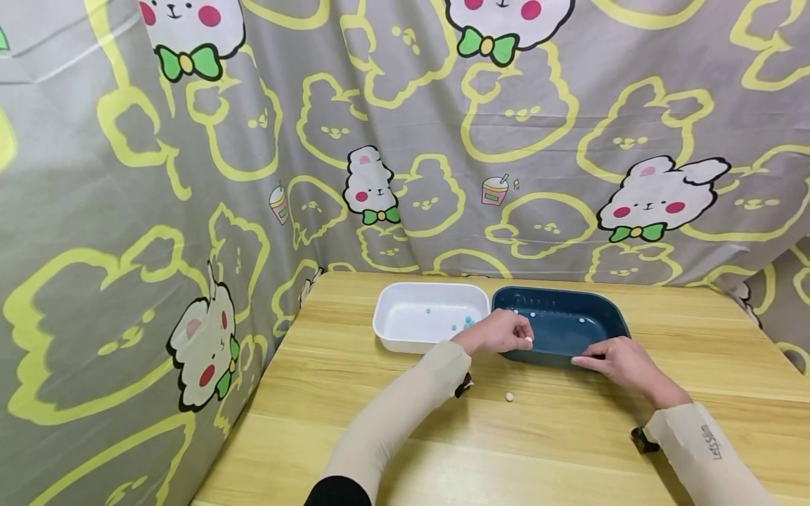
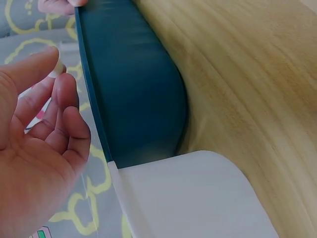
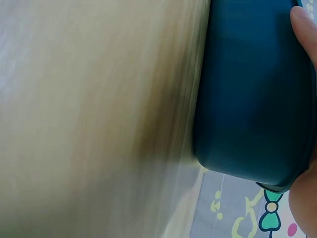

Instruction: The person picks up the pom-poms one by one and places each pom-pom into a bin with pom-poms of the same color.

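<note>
My left hand [image 1: 496, 332] is over the near left part of a dark blue tray [image 1: 560, 344], pinching a small white ball [image 1: 529, 340] between thumb and fingertip. The left wrist view also shows this ball [image 2: 57, 69], partly covered by the fingers. My right hand [image 1: 623, 362] grips the near rim of the dark tray toward its right end. In the right wrist view its thumb [image 3: 303, 25] lies on the outer wall at the rim. A few white balls [image 1: 581, 320] lie inside the dark tray. Another white ball [image 1: 509, 397] sits on the table in front.
To the left, against the dark tray, stands a white tray [image 1: 405, 344] with several light blue balls [image 1: 428, 310] in it. Both rest on a wood-grain table [image 1: 569, 450]. A patterned curtain [image 1: 436, 232] hangs behind and along the left side.
</note>
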Motion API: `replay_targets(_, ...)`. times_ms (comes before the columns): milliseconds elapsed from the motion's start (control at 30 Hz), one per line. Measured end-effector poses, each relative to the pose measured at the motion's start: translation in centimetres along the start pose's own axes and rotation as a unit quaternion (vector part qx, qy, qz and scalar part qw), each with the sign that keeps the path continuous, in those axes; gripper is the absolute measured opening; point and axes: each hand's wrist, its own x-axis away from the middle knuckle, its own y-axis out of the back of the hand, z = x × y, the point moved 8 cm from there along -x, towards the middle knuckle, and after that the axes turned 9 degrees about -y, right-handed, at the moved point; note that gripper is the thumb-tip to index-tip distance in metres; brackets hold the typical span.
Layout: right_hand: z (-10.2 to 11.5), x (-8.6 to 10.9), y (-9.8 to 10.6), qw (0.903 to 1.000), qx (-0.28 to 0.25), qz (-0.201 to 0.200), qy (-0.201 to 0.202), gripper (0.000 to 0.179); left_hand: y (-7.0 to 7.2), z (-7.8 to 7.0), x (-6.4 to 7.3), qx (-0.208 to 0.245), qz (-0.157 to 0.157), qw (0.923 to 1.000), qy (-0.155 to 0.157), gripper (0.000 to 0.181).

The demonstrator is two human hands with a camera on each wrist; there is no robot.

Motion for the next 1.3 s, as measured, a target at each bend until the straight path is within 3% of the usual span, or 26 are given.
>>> replay_targets(800,-0.9,1.4,1.2,1.0,0.004,-0.002,-0.008,0.017,-1.4,0.4,-4.2,-0.015,-0.011,0.9997,0.015,0.005)
replay_targets(1133,-0.4,0.0,0.3,0.9998,0.01,0.014,-0.001,0.019,-0.9,1.6,-4.4,-0.025,-0.02,0.9984,0.047,0.005)
replay_targets(1300,-0.3,-0.1,0.2,0.9995,-0.001,0.031,-0.011,0.02,-0.5,1.9,-4.4,-0.021,-0.03,0.9975,0.061,0.019)
